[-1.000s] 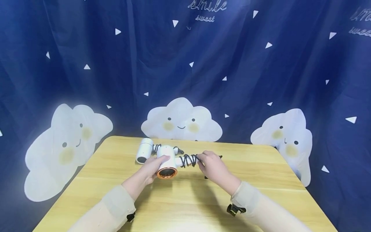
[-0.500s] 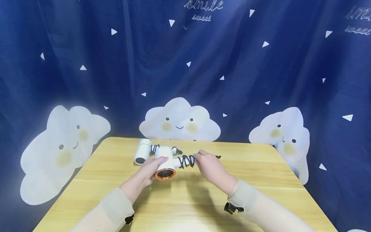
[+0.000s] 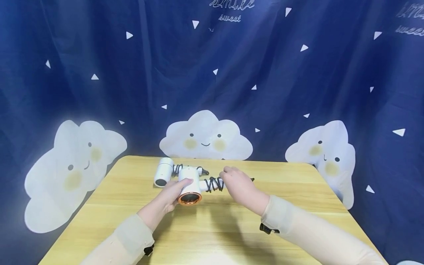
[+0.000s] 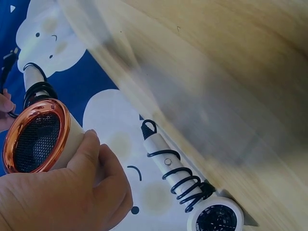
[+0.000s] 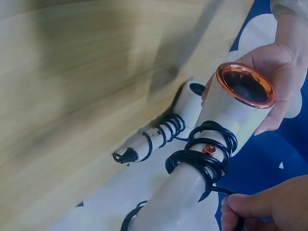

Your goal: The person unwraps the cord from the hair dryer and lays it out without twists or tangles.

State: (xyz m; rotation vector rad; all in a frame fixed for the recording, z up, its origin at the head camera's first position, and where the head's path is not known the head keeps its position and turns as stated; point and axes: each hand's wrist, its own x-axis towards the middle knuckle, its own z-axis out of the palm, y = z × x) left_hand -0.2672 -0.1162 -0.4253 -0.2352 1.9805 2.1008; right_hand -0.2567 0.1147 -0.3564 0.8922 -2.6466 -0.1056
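Note:
A white hair dryer (image 3: 188, 176) with a copper-coloured ring round its grille is held up over the table. My left hand (image 3: 170, 193) grips its barrel, the thumb on top. Black cord (image 5: 192, 157) winds in several loops round the handle, which points right. At the handle's far end, my right hand (image 3: 241, 187) pinches the cord between thumb and fingers; the right wrist view shows this hand (image 5: 269, 207) beside the loops. In the left wrist view, the plug end (image 4: 8, 61) sticks up near the right hand.
A second white hair dryer (image 3: 163, 172) lies on the wooden table (image 3: 198, 235) behind the left hand, cord coiled round its handle. A dark blue curtain (image 3: 185, 55) with cloud faces hangs behind the table.
My right hand shifts slightly round the handle's end, moving a little left, then up over the handle, still with the cord. The left hand keeps its grip on the dryer.

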